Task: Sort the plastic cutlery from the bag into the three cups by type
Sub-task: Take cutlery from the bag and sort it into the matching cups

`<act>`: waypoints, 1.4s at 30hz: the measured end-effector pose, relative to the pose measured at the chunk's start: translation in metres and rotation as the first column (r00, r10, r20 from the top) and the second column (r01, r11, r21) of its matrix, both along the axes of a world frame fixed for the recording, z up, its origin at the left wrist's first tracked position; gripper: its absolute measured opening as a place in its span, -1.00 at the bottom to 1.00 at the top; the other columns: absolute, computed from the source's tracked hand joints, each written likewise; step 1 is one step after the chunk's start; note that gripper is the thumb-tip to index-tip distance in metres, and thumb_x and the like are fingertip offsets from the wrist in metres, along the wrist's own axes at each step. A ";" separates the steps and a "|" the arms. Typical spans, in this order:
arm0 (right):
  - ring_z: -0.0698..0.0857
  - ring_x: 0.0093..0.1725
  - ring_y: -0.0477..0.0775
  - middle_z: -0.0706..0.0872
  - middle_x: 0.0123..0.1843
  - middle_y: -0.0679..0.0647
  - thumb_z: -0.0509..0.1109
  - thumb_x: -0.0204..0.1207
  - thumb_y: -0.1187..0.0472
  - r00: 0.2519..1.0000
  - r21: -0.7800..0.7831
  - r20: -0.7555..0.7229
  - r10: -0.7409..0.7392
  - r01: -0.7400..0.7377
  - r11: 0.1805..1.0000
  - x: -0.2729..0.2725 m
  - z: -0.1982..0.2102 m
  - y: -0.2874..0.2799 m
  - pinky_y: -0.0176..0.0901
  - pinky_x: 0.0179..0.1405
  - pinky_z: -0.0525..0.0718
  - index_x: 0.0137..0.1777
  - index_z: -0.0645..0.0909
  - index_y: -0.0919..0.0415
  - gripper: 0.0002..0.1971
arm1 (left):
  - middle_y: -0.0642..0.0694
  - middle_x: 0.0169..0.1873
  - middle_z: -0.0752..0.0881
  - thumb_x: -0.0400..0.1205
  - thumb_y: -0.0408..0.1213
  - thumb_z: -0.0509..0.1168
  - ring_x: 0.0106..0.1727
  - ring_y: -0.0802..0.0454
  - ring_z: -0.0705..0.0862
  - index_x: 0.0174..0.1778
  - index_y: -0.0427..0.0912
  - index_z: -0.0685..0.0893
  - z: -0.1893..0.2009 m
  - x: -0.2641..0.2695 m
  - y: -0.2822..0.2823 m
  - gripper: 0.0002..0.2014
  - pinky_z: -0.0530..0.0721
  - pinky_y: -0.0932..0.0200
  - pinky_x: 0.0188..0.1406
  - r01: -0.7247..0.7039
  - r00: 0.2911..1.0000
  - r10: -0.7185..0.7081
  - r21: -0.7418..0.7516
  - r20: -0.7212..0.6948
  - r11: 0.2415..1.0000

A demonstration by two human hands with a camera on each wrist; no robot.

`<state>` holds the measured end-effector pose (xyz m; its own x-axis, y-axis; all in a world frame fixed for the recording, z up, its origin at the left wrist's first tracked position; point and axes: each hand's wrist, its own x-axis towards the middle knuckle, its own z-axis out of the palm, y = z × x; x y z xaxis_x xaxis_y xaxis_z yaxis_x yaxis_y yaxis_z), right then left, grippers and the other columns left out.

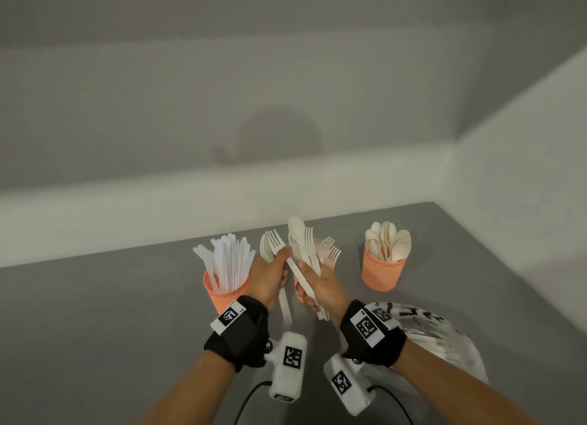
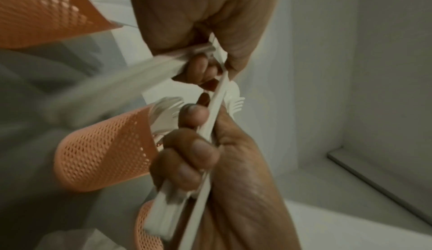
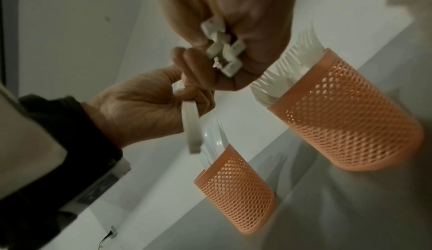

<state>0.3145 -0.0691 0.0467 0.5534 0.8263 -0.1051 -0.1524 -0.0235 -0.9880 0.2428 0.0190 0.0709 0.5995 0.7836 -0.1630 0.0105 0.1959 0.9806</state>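
The left hand (image 1: pixel 268 276) grips two cream plastic forks (image 1: pixel 275 245); the right hand (image 1: pixel 319 289) clutches a mixed cream cutlery bundle (image 1: pixel 301 249) above the orange mesh cups (image 1: pixel 382 270).

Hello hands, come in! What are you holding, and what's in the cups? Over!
Left hand grips cream plastic forks. Right hand grips a mixed cream cutlery bunch. Orange mesh cups: knives left, spoons right. Nothing blocking.
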 end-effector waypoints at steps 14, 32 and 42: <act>0.35 -0.76 -0.22 0.40 -0.65 -0.12 0.12 0.70 0.18 0.939 -0.005 0.212 -0.270 0.278 0.961 0.042 0.017 -0.032 -0.47 -0.76 0.27 -0.17 0.48 0.06 -0.79 | -0.01 -0.62 0.35 0.68 -0.36 0.16 -0.64 0.15 0.36 -0.29 -0.19 0.54 -0.005 0.013 0.016 -0.79 0.38 0.29 -0.55 -0.076 0.997 0.078 -0.121 0.017 0.990; 0.21 -0.77 -0.19 0.25 -0.56 0.07 0.08 0.69 -0.01 0.929 -0.041 0.105 -0.356 0.362 0.931 0.062 0.020 -0.045 -0.43 -0.80 0.17 -0.06 0.51 0.16 -0.71 | -0.09 -0.29 0.67 0.64 -0.47 0.21 -0.26 0.08 0.66 -0.05 -0.19 0.57 -0.016 0.084 -0.013 -0.89 0.56 0.43 -0.28 0.168 0.985 -0.163 0.444 -0.048 0.880; 0.24 -0.75 -0.19 0.28 -0.57 0.04 0.07 0.71 0.04 0.934 -0.023 0.115 -0.339 0.343 0.939 0.062 0.022 -0.050 -0.41 -0.79 0.22 -0.04 0.50 0.19 -0.74 | -0.25 0.11 0.67 0.60 -0.41 0.24 0.05 -0.22 0.70 0.31 -0.30 0.56 -0.027 0.079 -0.007 -0.66 0.67 0.01 0.01 0.455 0.887 -0.029 0.861 -0.461 0.226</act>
<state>0.3763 -0.1194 0.0684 0.8109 0.5821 -0.0599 -0.0517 -0.0306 -0.9982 0.3216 0.0124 0.0434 0.8752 0.3188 0.3639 0.1764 -0.9107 0.3736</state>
